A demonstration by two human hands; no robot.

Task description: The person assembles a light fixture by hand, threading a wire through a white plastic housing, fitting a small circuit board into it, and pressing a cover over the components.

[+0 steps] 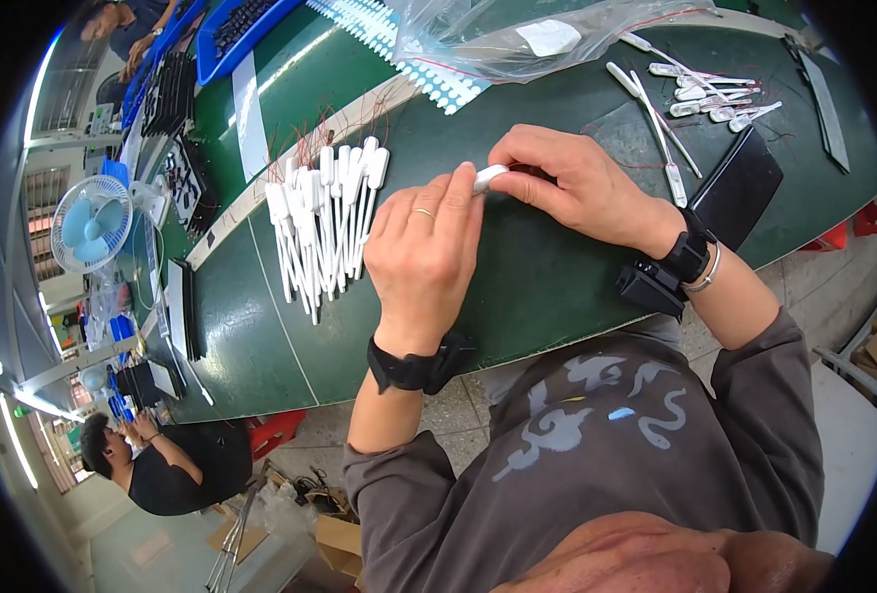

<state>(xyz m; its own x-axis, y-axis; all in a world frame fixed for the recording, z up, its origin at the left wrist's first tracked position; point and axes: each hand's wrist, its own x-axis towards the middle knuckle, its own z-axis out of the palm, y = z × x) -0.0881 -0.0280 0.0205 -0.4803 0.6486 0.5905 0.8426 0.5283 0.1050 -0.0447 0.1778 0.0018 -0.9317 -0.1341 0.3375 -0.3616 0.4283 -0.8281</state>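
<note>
My left hand (424, 242) and my right hand (577, 183) meet over the green table, both closed on a small white plastic piece (490, 178). Its right end is pinched between my right thumb and index finger, while my left fingers cover the rest. Left of my left hand lies a fanned pile of white plastic sticks (328, 222) with wider ends and thin red wires at the far side. Beyond my right wrist are two long white sticks (656, 128) and several loose white pieces (715, 94) with red wires.
A black phone-like slab (738, 186) lies by my right wrist. A clear plastic bag (498, 44) and a sheet of white dots (443, 87) lie across the far side. A blue tray (229, 49) stands far left, a fan (92, 224) beyond; another person (176, 465) sits at left.
</note>
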